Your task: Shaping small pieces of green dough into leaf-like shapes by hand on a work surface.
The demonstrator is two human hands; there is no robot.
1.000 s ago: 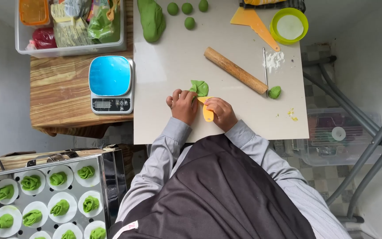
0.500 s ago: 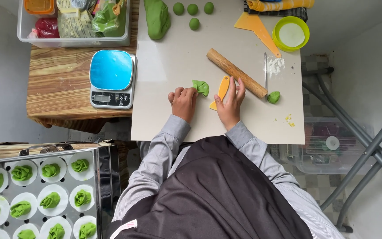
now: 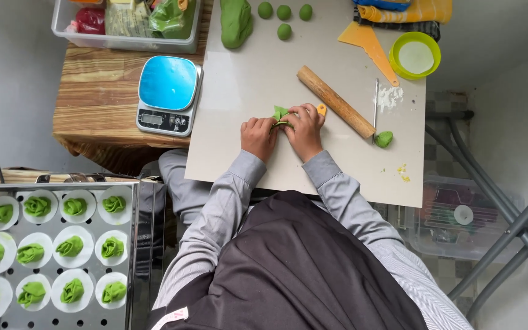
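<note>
Seen from above, a person's two hands meet near the middle of a pale work board (image 3: 245,79). The fingers of both hands are drawn in close and pinch a small piece of folded green dough (image 3: 280,113) between them. The left hand (image 3: 259,137) grips the dough's near left side, and the right hand (image 3: 305,128) curls over its right side, with an orange bit (image 3: 321,110) showing at the right fingertips; what that bit is cannot be told. The dough pokes out just beyond the fingertips, on the side away from the person's body. Its pointed leaf-like flaps aim away from the person, toward the far edge of the board, and its long axis seems to run roughly from the hands outward, though the fingers cover its lower part.

Just beside the right hand lies a wooden rolling pin (image 3: 335,101), set diagonally. At its lower end are a thin metal rod (image 3: 375,104), a dusting of white flour (image 3: 390,96) and a small green dough lump (image 3: 384,139). Farther off on the board are a large green dough mass (image 3: 236,22) and four green dough balls (image 3: 284,12), an orange scraper (image 3: 368,41) and a lime-green bowl (image 3: 415,55) of flour. Left of the board, a blue-topped kitchen scale (image 3: 168,93) sits on a wooden table (image 3: 93,98). At lower left, a metal tray (image 3: 50,256) holds rows of shaped green dumplings (image 3: 71,245) on white paper rounds.
</note>
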